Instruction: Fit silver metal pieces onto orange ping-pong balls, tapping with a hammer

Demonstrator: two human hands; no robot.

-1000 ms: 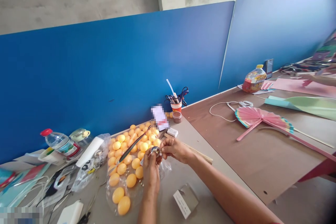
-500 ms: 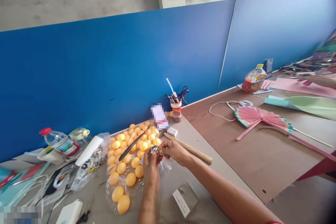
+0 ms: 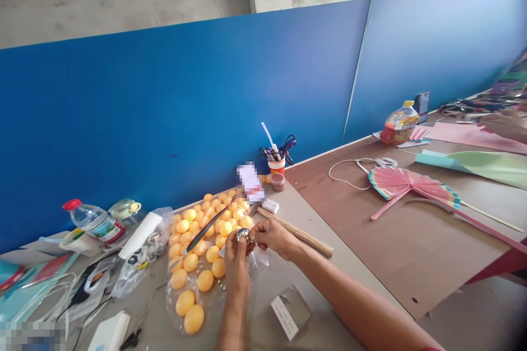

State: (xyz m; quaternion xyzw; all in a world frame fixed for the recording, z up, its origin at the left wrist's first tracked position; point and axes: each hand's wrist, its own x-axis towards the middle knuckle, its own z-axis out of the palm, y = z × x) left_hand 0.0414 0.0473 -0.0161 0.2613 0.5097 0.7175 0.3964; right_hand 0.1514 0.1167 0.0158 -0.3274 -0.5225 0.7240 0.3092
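Note:
A small shiny silver ball (image 3: 242, 235) is held in the fingers of my left hand (image 3: 237, 258), the thumb pressed to its near side. My right hand (image 3: 269, 237) is pinched at the right edge of the ball. Whatever is between its fingertips is too small to make out. Just behind and left of both hands, many orange balls (image 3: 205, 281) lie in a clear plastic bag. Dark tweezers (image 3: 209, 225) rest across these balls. A wooden stick (image 3: 302, 233) lies beyond my right wrist, and a small open box (image 3: 290, 312) sits below my right forearm.
Bottles (image 3: 96, 224), a plastic bag (image 3: 142, 258) and cables crowd the left side. A paper cup (image 3: 276, 164) of tools stands at the blue partition (image 3: 164, 120). On the brown board lies a pink paper fan (image 3: 407, 182). Another person's hand (image 3: 506, 125) is at far right.
My hands and the silver ball stay almost in place. At far right, the other person's hand has shifted over the pink paper.

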